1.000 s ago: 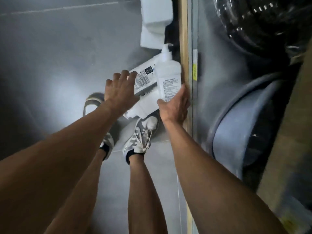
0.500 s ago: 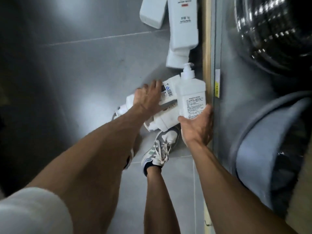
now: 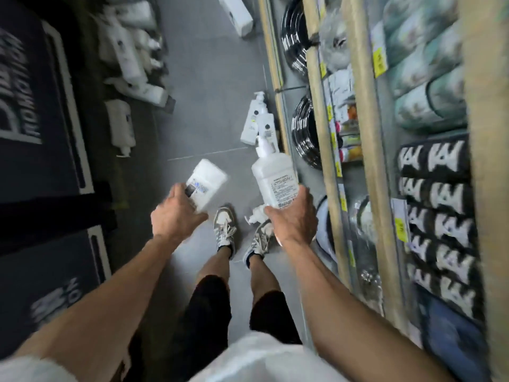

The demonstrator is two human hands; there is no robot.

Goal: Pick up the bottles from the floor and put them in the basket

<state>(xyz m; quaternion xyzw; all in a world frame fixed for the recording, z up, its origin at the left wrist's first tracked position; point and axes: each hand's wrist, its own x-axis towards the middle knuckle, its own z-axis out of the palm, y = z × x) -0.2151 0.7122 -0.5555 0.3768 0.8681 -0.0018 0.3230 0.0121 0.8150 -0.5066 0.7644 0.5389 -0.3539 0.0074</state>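
Note:
My left hand (image 3: 176, 216) grips a white bottle (image 3: 206, 180) lifted off the floor, its flat base pointing away from me. In my right hand (image 3: 294, 219) is a white pump bottle (image 3: 275, 177), held from below with its pump pointing away. Another white pump bottle (image 3: 256, 215) lies on the floor by my right shoe. Two more pump bottles (image 3: 256, 119) lie further up the aisle next to the shelf base. Several white bottles (image 3: 129, 62) are heaped at the upper left, where the blur hides any basket around them.
A wooden shelf unit (image 3: 366, 161) runs down the right side, holding black hoses, a blue tub and packaged goods. A dark printed stand (image 3: 35, 133) fills the left. A white box (image 3: 237, 15) lies far up the grey tiled floor (image 3: 209, 78). My shoes stand between my hands.
I have straightened up from a crouch. Both hands have lifted their bottles off the floor, and the view has swung up the aisle.

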